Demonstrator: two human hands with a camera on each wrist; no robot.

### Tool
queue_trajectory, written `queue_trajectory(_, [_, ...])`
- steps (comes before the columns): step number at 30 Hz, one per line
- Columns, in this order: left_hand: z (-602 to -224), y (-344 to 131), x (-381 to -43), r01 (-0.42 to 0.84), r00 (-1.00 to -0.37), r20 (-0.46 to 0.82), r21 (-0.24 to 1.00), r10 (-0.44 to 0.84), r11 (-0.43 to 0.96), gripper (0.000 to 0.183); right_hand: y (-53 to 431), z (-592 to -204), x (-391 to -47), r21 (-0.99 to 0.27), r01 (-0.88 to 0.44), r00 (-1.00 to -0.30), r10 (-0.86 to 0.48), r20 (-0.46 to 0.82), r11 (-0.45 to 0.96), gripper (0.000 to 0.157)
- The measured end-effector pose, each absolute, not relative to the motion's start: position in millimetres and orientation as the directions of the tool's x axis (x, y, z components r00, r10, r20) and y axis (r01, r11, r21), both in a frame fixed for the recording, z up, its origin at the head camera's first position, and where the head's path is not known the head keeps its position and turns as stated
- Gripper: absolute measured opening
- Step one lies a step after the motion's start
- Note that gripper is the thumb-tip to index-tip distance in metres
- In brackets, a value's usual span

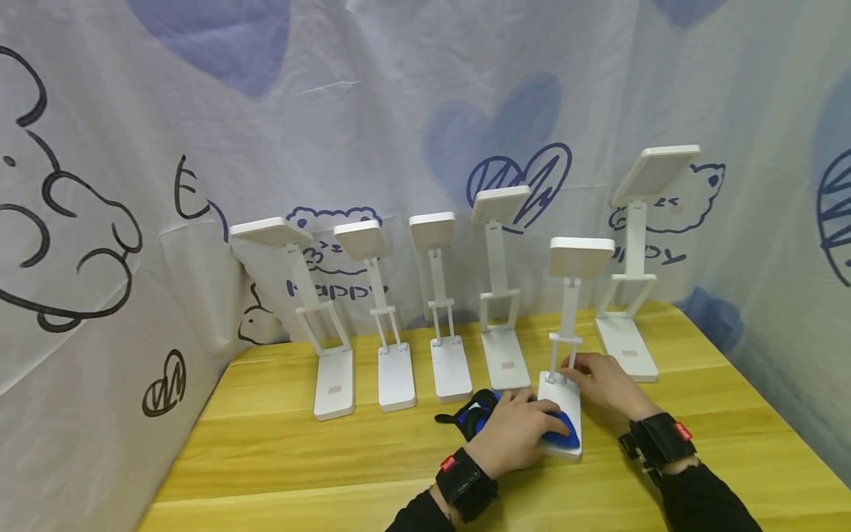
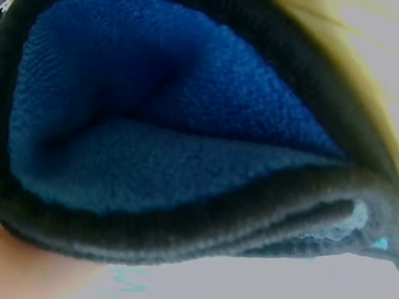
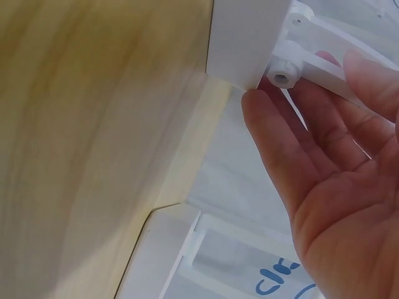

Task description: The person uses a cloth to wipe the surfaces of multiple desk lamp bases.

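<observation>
A white desk lamp [image 1: 569, 325] stands near the table's right side, its flat head raised on a jointed arm. My left hand [image 1: 513, 432] grips a blue fleecy cloth with black edging [image 1: 564, 431] on the front of that lamp's base. The left wrist view is filled by the cloth's folded blue pile [image 2: 181, 99] and dark border. My right hand [image 1: 608, 380] holds the lamp at the foot of its arm; the right wrist view shows the fingers and thumb around the white lower struts [image 3: 330, 78], close to the hinge.
Several more white lamps stand in a row behind and to the left, including one nearest the cloth [image 1: 505, 358]. Another lamp [image 1: 628, 347] stands at the far right behind my right hand. The wooden table [image 1: 279, 458] backs onto a printed white curtain [image 1: 372, 148].
</observation>
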State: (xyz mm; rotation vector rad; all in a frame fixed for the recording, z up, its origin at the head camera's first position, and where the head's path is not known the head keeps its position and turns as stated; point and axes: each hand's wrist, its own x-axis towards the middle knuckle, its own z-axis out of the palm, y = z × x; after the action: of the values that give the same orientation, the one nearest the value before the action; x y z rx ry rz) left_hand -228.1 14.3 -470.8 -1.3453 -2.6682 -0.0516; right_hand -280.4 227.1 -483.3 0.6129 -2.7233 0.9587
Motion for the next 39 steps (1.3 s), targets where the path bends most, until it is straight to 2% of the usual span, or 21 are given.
queue_trajectory(5, [-470.8,3.3,-227.3,0.818,-0.565,0.165,-0.017,0.809,0.575,0.040,224.7,-483.2,-280.9,-0.556,-0.432,-0.901,-0.312,0.301,0.710,0.014])
queue_trajectory(12, [-471.5,-8.8,-231.7,0.805,-0.590,0.168,0.047,0.790,0.591,0.051,223.1,-482.3,-280.4,-0.549,-0.430,-0.902,-0.315,0.295,0.717,0.013])
queue_trajectory(30, [-472.5,13.5,-241.6,0.664,-0.718,0.290,0.013,0.633,0.747,0.045,227.1,-485.2,-282.6,-0.555,-0.435,-0.899,-0.315,0.304,0.709,0.014])
queue_trajectory(39, [-466.2,34.6,-241.7,0.620,-0.748,0.270,-0.044,0.607,0.784,0.042,227.0,-485.3,-282.1,-0.557,-0.440,-0.898,-0.322,0.301,0.704,0.013])
